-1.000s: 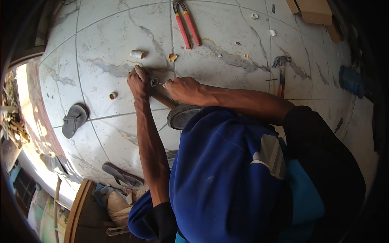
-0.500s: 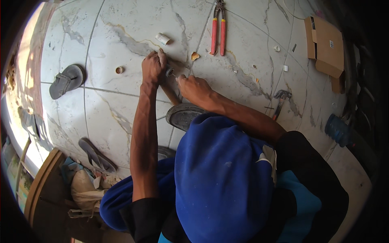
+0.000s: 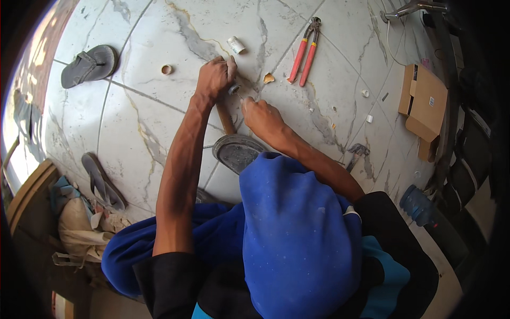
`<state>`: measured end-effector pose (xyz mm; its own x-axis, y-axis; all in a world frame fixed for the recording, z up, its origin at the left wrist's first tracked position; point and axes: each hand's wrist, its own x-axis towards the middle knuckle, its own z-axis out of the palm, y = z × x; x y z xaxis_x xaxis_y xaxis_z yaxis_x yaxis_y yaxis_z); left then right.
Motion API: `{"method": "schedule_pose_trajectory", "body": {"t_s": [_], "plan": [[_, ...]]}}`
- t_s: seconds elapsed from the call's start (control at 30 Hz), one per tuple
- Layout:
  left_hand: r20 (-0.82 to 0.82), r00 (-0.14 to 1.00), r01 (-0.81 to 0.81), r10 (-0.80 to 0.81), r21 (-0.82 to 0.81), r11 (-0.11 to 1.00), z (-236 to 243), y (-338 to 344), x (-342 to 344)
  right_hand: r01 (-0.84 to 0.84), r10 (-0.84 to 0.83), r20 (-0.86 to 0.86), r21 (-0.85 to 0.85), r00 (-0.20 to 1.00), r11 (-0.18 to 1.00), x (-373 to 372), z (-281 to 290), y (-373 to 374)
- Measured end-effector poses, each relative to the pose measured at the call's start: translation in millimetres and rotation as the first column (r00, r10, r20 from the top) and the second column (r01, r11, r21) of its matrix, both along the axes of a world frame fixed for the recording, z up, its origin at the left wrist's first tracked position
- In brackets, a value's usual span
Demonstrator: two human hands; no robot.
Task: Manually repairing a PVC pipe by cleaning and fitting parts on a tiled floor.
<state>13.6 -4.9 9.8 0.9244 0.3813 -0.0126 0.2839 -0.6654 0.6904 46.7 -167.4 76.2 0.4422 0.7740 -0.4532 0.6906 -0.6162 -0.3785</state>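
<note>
My left hand (image 3: 215, 80) grips a small grey cylindrical fitting (image 3: 234, 89) with an open round end. My right hand (image 3: 264, 119) pinches a thin piece (image 3: 242, 98), too small to name, that points at that opening. A wooden handle (image 3: 226, 118) runs from beneath my left hand toward a dark, dusty oval sole (image 3: 234, 151) near my blue-clad legs. A loose white cylindrical piece (image 3: 235, 45) lies above my left hand, a small brown ring (image 3: 167, 69) to its left, and an orange-white fragment (image 3: 268, 78) to its right.
Red-handled pincers (image 3: 303, 58) and scattered bits lie on the marble-look tiles. A hammer (image 3: 358, 151) rests by my right forearm. A cardboard box (image 3: 425, 103), a blue plastic bottle (image 3: 417, 204) and dark clutter are at right. Two sandals (image 3: 90, 66), debris (image 3: 79, 223) and a board edge are at left.
The view has turned and shifted, bringing more of the right side into sight. Both hands keep working at the same fitting, with little visible change in their grip.
</note>
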Motion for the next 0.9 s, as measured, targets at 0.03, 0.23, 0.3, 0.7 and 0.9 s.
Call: {"method": "schedule_pose_trajectory", "body": {"t_s": [0.03,0.23,0.3,0.7,0.9], "plan": [[0.035,0.999,0.009,-0.009,-0.005,1.000,0,-1,1,-0.007,0.007,-0.008,0.003,1.000,1.000,1,1,1],[0.075,0.997,0.003,-0.007,0.057,0.998,-1,4,2,0.018,-0.018,0.024,-0.009,1.000,1.000,0,0,-14],[0.028,1.000,-0.002,-0.001,0.103,0.995,-2,11,-9,-0.004,0.004,0.000,-0.019,1.000,1.000,-6,4,-9],[0.122,0.991,-0.064,0.056,0.064,0.996,-12,-2,-1,-0.009,0.010,0.120,-0.011,0.993,1.000,-11,-4,-17],[-0.012,0.999,-0.041,0.042,0.010,0.999,-10,-4,-4,-0.044,0.042,0.093,0.015,0.995,0.999,-9,-8,-12]]}}
